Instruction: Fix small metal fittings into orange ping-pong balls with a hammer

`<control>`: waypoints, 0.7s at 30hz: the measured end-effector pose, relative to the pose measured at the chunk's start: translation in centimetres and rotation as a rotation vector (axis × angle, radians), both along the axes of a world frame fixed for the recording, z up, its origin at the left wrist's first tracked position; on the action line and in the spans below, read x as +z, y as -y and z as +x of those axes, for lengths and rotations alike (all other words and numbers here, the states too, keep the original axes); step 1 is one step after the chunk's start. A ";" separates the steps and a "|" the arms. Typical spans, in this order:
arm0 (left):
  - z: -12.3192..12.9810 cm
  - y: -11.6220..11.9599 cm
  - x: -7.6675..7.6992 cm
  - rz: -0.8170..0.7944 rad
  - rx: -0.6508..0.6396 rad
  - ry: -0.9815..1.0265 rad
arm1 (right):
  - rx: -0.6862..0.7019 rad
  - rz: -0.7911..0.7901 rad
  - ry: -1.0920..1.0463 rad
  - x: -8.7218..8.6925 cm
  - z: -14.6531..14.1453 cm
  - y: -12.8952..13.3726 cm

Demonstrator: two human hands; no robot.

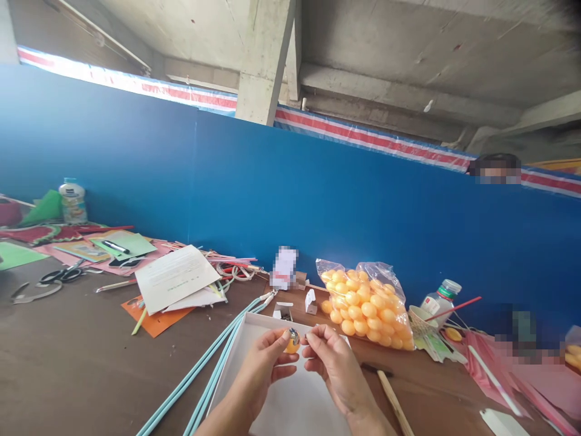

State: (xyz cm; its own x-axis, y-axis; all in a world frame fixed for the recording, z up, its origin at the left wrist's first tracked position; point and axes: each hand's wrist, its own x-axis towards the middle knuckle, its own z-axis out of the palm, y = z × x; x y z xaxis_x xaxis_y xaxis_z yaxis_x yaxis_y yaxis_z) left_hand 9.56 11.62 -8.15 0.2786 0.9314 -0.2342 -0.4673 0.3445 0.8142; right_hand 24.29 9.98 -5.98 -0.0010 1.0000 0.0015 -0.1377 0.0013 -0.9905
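My left hand (267, 357) pinches an orange plastic ball (292, 347) with a shiny silver piece (294, 334) at its top. Close beside it, my right hand (331, 360) has thumb and forefinger pressed together; whatever sits between them is too small to name. Both hands are over a shallow white tray (236, 348). Just beyond the tray stand a small open box (282, 310) with dark bits inside and another small white box (311, 301). A clear bag of orange balls (363, 306) lies behind my right hand.
Light-blue cords (206, 360) run along the tray's left. A hammer (394, 401) lies to its right. Papers (177, 278), scissors (63, 275) and straws cover the left side. A bottle (442, 303) stands right. Behind the table rises a blue partition (272, 194); a person's head shows above it.
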 end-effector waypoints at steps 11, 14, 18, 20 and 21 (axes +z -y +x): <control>0.1 0.6 0.6 -0.030 0.034 0.075 | 0.033 -0.062 -0.260 -2.1 0.6 0.1; 0.1 0.6 0.6 -0.038 0.038 0.056 | 0.003 -0.057 -0.232 -2.2 0.9 0.2; 0.1 0.5 0.5 -0.034 0.033 0.028 | -0.102 -0.041 -0.006 -2.2 1.1 0.0; 0.1 0.4 0.4 -0.026 0.032 0.020 | -0.142 -0.028 0.117 -2.2 1.2 -0.1; 0.1 0.3 0.3 -0.026 0.030 0.018 | -0.150 -0.022 0.158 -2.2 1.2 -0.1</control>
